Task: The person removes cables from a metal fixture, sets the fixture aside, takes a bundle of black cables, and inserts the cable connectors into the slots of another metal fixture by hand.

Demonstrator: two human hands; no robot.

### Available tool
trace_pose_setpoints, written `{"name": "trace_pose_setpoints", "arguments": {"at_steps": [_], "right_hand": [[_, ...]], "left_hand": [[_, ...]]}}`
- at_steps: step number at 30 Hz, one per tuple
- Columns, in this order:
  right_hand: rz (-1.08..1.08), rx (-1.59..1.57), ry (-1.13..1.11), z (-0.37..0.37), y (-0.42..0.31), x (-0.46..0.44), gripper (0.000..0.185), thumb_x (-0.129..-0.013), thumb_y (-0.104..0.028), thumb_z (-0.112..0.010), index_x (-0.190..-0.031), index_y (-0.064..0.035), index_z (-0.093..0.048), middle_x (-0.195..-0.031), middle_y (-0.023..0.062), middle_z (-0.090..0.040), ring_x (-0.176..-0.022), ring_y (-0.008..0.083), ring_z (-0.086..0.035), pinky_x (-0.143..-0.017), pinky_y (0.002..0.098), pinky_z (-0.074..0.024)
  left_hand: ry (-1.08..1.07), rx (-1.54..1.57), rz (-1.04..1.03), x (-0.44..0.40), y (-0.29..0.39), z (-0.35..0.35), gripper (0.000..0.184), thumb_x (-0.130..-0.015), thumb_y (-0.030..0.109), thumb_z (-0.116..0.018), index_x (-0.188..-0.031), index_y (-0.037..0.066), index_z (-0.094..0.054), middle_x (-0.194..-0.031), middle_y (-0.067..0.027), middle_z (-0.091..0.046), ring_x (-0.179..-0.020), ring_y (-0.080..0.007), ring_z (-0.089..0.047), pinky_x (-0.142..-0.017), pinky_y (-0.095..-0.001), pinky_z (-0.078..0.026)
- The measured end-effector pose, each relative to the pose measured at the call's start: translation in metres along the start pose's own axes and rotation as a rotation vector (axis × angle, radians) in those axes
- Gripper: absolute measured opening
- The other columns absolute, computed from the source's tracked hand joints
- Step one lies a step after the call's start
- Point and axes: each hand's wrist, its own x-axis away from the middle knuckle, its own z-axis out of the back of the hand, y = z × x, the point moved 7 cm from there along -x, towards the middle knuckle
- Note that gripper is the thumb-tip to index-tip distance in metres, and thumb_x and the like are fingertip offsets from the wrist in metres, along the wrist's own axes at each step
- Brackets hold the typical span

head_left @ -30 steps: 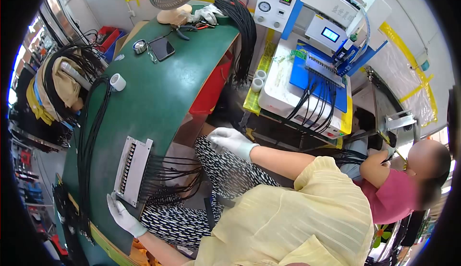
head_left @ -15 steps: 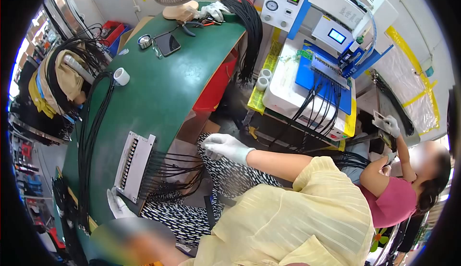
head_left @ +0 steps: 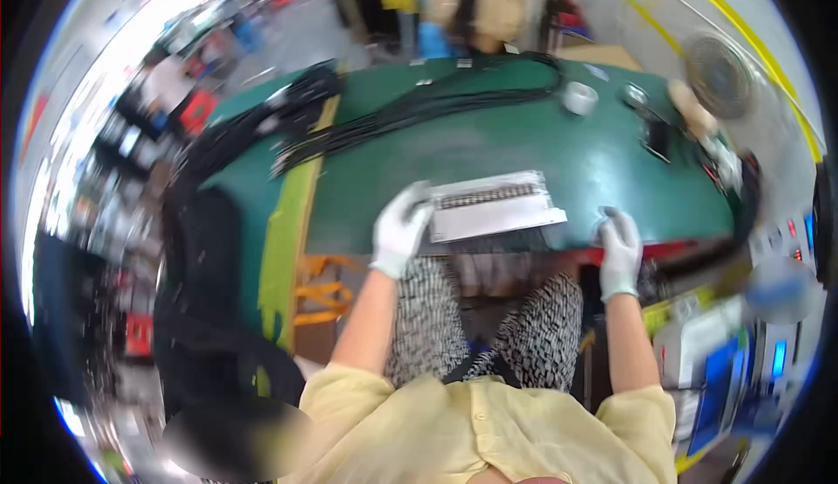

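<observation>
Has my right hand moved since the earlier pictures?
Yes: the right hand, earlier clear of the green table, has moved in to its near edge.

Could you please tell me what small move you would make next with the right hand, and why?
I would probably ease the right hand left to the near end of the pale slotted holder. The left hand is already at the opposite end, while the right is apart from it, and the holder lies close to the front edge of the green table.
</observation>
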Motion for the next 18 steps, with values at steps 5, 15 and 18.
{"name": "trace_pose_setpoints", "arguments": {"at_steps": [5, 15, 18], "right_hand": [[0.105, 0.262, -0.060, -0.016, 0.028, -0.065, 0.027, -0.097, -0.007, -0.051, -0.122, -0.0007, -0.059, -0.114, 0.0045, -0.059, -0.101, 0.0135, -0.055, -0.089, 0.0264, -0.0449], [0.179, 0.328, -0.081, -0.017, 0.039, -0.080, 0.036, -0.095, -0.004, -0.044, -0.129, 0.0005, -0.055, -0.119, 0.0083, -0.058, -0.101, 0.0160, -0.056, -0.085, 0.0269, -0.0440], [0.110, 0.244, -0.057, -0.015, 0.042, -0.081, 0.033, -0.098, -0.008, -0.042, -0.127, -0.0012, -0.058, -0.109, 0.0056, -0.060, -0.085, 0.0108, -0.053, -0.075, 0.0246, -0.0437]], "left_hand": [[0.044, -0.052, -0.037, 0.001, -0.003, 0.004, 0.032, -0.090, 0.010, -0.065, -0.120, -0.001, -0.063, -0.127, -0.0132, -0.062, -0.119, -0.0221, -0.058, -0.104, -0.0327, -0.044], [0.124, -0.245, -0.241, 0.004, 0.019, 0.010, 0.035, -0.089, 0.015, -0.064, -0.122, 0.003, -0.061, -0.105, -0.0144, -0.068, -0.100, -0.0291, -0.065, -0.090, -0.0367, -0.051], [0.138, -0.254, -0.264, 0.003, 0.014, 0.009, 0.034, -0.089, 0.013, -0.065, -0.122, 0.003, -0.061, -0.104, -0.0137, -0.068, -0.100, -0.0287, -0.065, -0.090, -0.0363, -0.051]]}}
